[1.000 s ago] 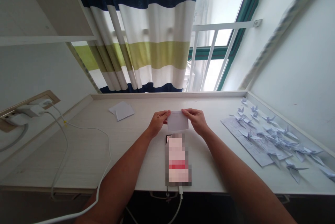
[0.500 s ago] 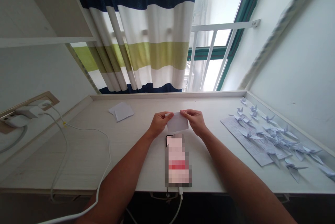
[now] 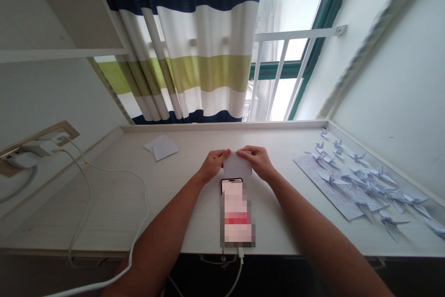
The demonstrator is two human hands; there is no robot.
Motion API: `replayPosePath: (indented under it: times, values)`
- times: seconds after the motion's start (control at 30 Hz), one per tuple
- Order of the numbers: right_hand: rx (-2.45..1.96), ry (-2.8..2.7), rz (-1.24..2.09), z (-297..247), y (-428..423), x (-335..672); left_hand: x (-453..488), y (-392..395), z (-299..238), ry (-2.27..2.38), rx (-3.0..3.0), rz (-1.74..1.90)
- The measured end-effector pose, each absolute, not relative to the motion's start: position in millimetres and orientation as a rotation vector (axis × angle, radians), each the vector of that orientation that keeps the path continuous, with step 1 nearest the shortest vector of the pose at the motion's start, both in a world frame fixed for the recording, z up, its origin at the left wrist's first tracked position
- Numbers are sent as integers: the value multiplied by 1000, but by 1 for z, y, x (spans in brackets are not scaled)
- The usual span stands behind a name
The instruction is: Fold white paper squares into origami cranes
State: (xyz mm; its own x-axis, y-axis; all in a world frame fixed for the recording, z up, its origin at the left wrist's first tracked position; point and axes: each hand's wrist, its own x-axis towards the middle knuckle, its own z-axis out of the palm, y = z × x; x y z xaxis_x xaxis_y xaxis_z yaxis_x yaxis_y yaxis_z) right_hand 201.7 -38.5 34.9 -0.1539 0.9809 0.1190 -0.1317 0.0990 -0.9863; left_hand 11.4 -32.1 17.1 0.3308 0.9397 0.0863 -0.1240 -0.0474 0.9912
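Observation:
A small white paper square [image 3: 237, 166] is held just above the desk [image 3: 114, 195] between both hands. My left hand [image 3: 212, 164] pinches its left upper edge and my right hand [image 3: 257, 161] pinches its right upper edge; the fingertips nearly meet over the top. Directly below the paper lies a phone [image 3: 237, 211] with its screen lit, on the near part of the desk.
Several folded paper cranes [image 3: 361, 181] lie on a printed sheet [image 3: 333, 190] at the right. Loose white paper squares [image 3: 162, 147] sit at the back left. A white charger cable [image 3: 114, 181] runs from a wall socket [image 3: 28, 151] across the left side.
The hands have drawn closer together and lowered slightly; the paper looks shorter and its top edge is folded down between the fingers. More of the phone's top shows.

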Motion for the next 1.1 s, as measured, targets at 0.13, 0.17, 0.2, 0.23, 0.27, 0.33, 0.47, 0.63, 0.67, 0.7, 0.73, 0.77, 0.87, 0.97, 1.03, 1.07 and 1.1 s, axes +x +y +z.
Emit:
replayPosePath:
  times: [0.13, 0.17, 0.2, 0.23, 0.27, 0.33, 0.47, 0.63, 0.67, 0.7, 0.73, 0.77, 0.87, 0.97, 1.03, 1.07, 1.1]
  values:
    - [-973, -1272, 1243, 34, -37, 202, 10, -31, 17, 895, 1265, 1059]
    - [-977, -1269, 1238, 34, -37, 203, 9, -31, 18, 898, 1246, 1064]
    - [-980, -1266, 1235, 34, -37, 203, 9, -31, 19, 895, 1233, 1064]
    - [-981, -1265, 1234, 34, -37, 203, 8, -32, 21, 890, 1230, 1062]
    - [-980, -1264, 1235, 34, -37, 203, 8, -32, 22, 890, 1238, 1063]
    - [-974, -1253, 1241, 34, -37, 203, 8, -33, 24, 897, 1282, 1088]
    - [-952, -1209, 1274, 35, -38, 202, 11, -35, 23, 881, 1339, 1157]
    - [-933, -1215, 1282, 37, -39, 201, 11, -34, 20, 872, 1297, 1180]
    - [-937, -1219, 1277, 37, -40, 201, 11, -33, 20, 872, 1297, 1175]
    - [-942, -1222, 1271, 37, -40, 201, 11, -33, 19, 870, 1299, 1167]
    - [-947, -1223, 1264, 37, -40, 201, 10, -32, 19, 869, 1302, 1159]
    - [-951, -1225, 1259, 37, -39, 201, 10, -32, 19, 869, 1305, 1150]
    - [-951, -1231, 1278, 37, -38, 203, 8, -32, 20, 880, 1311, 1114]
    - [-944, -1253, 1337, 37, -37, 206, 7, -33, 22, 888, 1329, 1079]
    - [-953, -1284, 1349, 38, -37, 206, 6, -33, 23, 891, 1364, 1069]
    - [-960, -1304, 1338, 38, -38, 206, 7, -33, 23, 891, 1383, 1070]
    - [-967, -1323, 1316, 38, -38, 205, 7, -33, 23, 889, 1400, 1072]
